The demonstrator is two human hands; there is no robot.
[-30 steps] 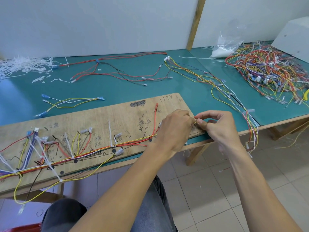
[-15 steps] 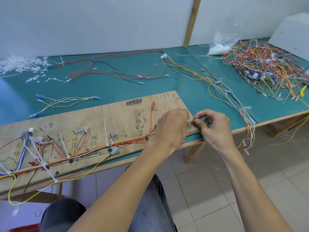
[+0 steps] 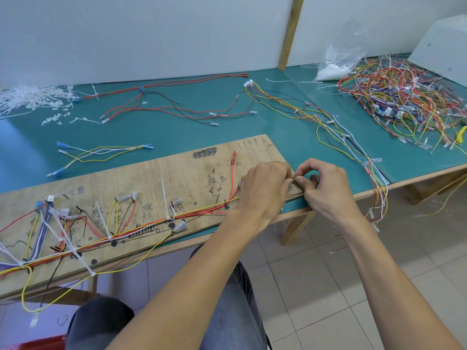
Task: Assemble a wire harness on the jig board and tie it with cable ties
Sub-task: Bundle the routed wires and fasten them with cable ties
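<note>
Wire harness (image 3: 202, 210): lies on jig board (image 3: 151, 178), 8 to 3 o'clock, several cable ties (image 3: 165, 198) fitted, tails uncut. I see left hand (image 3: 262, 190) and right hand (image 3: 326, 192) pinching its end at 3 o'clock; untied there, I judge.

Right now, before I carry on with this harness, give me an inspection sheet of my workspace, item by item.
Surface: green table, with a wooden jig board lying along its near edge.
Job's things: wire harness routed along the board, white cable ties on it.
Clutter: cable tie heap far left; tangled wire pile and plastic bag far right.
Grippers: left hand and right hand both pinch a wire end at the board's right end.
Cables: red-black loom and multicolour loom loose on the table, the latter hanging over the edge.
Surroundings: white wall, wooden post, tiled floor.
</note>
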